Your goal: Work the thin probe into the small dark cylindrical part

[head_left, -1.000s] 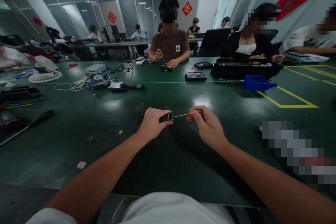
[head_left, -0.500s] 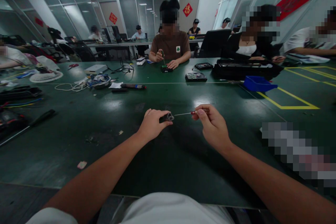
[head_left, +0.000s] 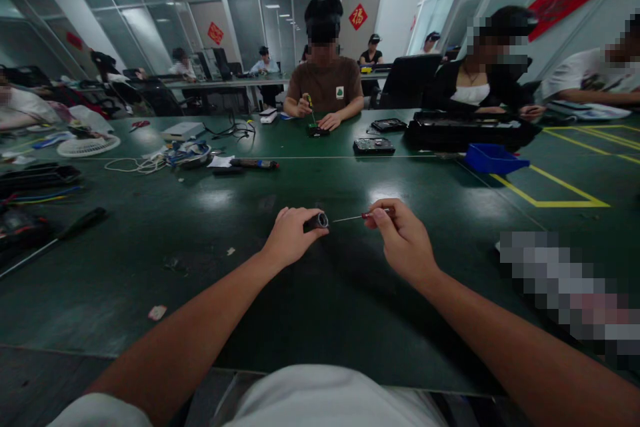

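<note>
My left hand (head_left: 289, 235) is closed round a dark cylindrical piece (head_left: 318, 221), whose round, hollow-looking end faces right. Most of that piece is hidden behind the fingers. In my right hand (head_left: 404, 233) is a thin screwdriver (head_left: 369, 215) with a red handle, pinched between thumb and fingers. Its metal shaft points left at the open end of the cylinder, and a small gap separates the tip from it. Both hands are above the green table (head_left: 320, 307).
A long screwdriver (head_left: 83, 223) lies at the left beside dark parts. Farther back are a tangle of cables (head_left: 187, 155), a dark pen-like tool (head_left: 254, 164), a hard drive (head_left: 373, 145) and a blue bin (head_left: 495, 159). A person (head_left: 325, 90) works across the table.
The screwdriver tip has drawn slightly away from the cylinder's end. The cylinder has turned a little, so its round opening shows more clearly.
</note>
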{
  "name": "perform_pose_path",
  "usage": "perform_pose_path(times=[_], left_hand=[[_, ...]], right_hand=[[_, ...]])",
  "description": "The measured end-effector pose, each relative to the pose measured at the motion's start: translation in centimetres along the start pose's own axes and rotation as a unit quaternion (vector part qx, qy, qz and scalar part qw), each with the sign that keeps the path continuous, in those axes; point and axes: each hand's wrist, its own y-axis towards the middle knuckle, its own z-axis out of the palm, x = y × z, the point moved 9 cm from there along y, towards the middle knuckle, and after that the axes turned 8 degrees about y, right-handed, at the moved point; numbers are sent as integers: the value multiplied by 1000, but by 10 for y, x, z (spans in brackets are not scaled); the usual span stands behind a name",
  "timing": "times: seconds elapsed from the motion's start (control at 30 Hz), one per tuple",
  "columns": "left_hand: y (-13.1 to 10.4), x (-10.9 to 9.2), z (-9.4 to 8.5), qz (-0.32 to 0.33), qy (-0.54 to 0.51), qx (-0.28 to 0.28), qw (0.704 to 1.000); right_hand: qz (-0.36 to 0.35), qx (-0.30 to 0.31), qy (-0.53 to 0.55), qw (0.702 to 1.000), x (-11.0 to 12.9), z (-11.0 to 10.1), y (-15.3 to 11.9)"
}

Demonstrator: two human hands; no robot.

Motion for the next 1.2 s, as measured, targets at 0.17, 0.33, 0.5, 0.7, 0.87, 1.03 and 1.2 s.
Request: perform_pose_path(times=[0.17, 0.33, 0.5, 0.7, 0.87, 1.03, 1.2], left_hand=[[-1, 3, -9, -27, -88, -44, 995], [2, 17, -11, -74, -185, -65, 978], [8, 29, -9, -139, -308, -55, 940], [17, 12, -13, -123, -195, 44, 972], [29, -2, 5, -16, -22, 113, 993], [32, -2, 43, 49, 125, 192, 972], [35, 2, 48, 48, 138, 194, 970]], right_hand=[[-6, -14, -4, 1000, 4, -3, 1], [-16, -28, -2, 999, 8, -8, 1], [-22, -29, 4, 999, 10, -10, 2], [-29, -28, 4, 999, 14, -11, 3], [-32, -31, 0, 999, 16, -13, 4], [-33, -27, 2, 999, 14, -11, 5], [-28, -19, 2, 999, 10, -10, 4]])
